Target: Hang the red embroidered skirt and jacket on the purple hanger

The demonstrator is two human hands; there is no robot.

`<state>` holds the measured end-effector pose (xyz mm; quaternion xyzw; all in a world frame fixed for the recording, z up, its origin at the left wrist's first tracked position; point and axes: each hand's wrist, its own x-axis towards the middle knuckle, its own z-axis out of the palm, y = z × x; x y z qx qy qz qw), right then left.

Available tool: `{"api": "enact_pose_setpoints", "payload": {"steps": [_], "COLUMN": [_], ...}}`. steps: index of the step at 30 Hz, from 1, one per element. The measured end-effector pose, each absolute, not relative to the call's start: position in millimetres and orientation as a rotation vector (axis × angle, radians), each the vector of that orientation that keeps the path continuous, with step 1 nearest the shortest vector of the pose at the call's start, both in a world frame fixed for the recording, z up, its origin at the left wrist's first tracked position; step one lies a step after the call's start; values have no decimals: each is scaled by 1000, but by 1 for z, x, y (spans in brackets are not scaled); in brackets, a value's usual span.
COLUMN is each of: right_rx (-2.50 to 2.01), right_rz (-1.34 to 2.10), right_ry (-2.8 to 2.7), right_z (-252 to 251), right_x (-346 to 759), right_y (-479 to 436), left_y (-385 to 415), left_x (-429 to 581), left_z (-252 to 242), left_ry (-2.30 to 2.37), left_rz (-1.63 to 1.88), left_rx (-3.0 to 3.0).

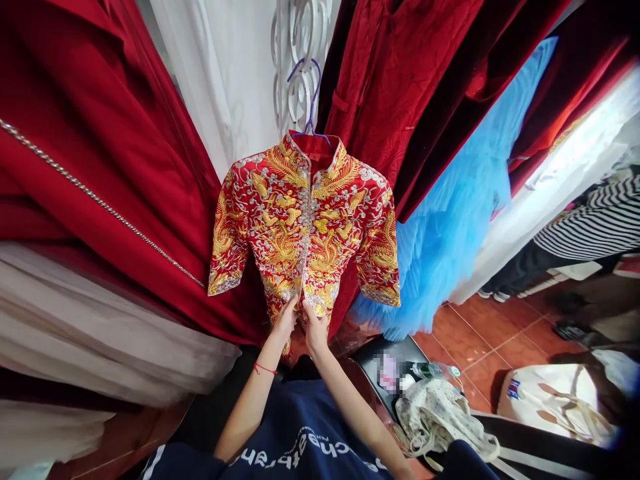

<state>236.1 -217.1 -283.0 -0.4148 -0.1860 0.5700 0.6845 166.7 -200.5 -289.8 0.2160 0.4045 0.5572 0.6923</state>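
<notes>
A red jacket (283, 227) with gold and silver embroidery hangs in front of me on a purple hanger (315, 100). The hanger's hook is caught on a white scrolled metal rack (303, 40). At the jacket's lower front edge, my left hand (285, 319) is closed on one side of the opening, a red string round its wrist. My right hand (315, 328) grips the other side, close beside it, thumb on top. The two front edges meet or nearly meet between the hands. Fingers behind the cloth are hidden.
Red gowns (140, 133) hang at the left, above pale skirts (100, 313). A blue tulle dress (445, 227) hangs at the right. Below it stands a black chair (373, 363) with a bottle (435, 371) and a dotted cloth bag (435, 413). A person in stripes (590, 223) is farther right.
</notes>
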Motion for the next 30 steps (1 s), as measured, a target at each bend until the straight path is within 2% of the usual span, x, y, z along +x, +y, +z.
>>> {"api": "enact_pose_setpoints", "payload": {"steps": [22,30], "right_rx": [-1002,-920], "right_rz": [1191,1168], "right_ry": [-399,-375], "right_z": [-271,-271], "right_x": [225,223], "right_y": [-216,-217], "left_y": [-202,-205], "left_x": [170,166], "left_z": [-305,-315], "left_ry": [927,1105], "left_rz": [1326,1328], "left_rx": [389,408]}}
